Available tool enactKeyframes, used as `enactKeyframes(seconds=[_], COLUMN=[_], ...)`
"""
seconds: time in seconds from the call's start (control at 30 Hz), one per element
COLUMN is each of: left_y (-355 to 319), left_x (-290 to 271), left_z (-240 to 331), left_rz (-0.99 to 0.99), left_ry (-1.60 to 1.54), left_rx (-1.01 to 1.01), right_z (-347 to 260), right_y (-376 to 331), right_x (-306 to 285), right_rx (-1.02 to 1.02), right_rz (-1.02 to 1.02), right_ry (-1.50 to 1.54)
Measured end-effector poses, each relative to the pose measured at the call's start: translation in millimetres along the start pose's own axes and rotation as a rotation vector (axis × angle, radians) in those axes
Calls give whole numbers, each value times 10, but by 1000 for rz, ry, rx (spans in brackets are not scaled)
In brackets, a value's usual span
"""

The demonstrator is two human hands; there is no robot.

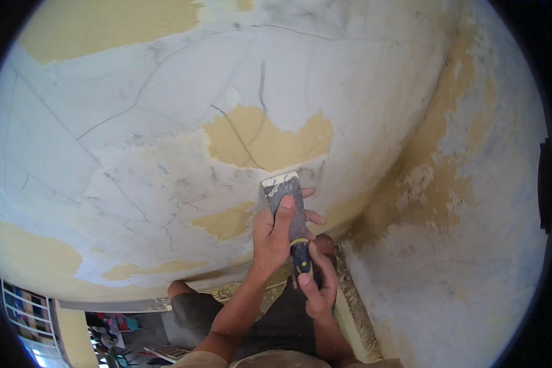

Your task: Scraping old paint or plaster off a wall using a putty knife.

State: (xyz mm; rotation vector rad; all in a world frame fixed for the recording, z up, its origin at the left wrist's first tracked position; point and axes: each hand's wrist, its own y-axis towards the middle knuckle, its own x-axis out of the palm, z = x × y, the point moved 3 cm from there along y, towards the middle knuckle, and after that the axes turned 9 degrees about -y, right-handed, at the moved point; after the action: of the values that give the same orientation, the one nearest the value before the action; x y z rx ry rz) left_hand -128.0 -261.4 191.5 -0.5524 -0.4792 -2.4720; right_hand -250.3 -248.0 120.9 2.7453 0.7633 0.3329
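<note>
Apparent renovation site, premises type undetermined: cracked white-and-yellow painted wall (184,141), patchy grey-and-yellow side wall (460,264), white barred grille (27,314).

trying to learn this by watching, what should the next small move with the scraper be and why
Probably ease the scraper slightly upward to meet the ragged lower edge of the large yellow patch. Its tip, coated with pale material, sits just below that edge; the left hand has its thumb on the blade, and the right hand holds the handle.
</note>
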Motion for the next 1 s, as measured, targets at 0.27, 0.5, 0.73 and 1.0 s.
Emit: enactKeyframes(seconds=[0.27,0.5,0.73,1.0], left_y=[10,-1,13,35], left_x=[-41,-58,-45,-53], left_z=[38,49,32,-6], left_rz=[-101,-107,-80,-53], left_ry=[122,142,138,128], left_rx=[-118,-167,-80,-66], right_z=[61,-20,111,247], right_y=[-31,-50,12,22], right_x=[73,121,101,64], right_rx=[65,29,35,26], right_rz=[98,97,158,118], right_ry=[219,209,227,87])
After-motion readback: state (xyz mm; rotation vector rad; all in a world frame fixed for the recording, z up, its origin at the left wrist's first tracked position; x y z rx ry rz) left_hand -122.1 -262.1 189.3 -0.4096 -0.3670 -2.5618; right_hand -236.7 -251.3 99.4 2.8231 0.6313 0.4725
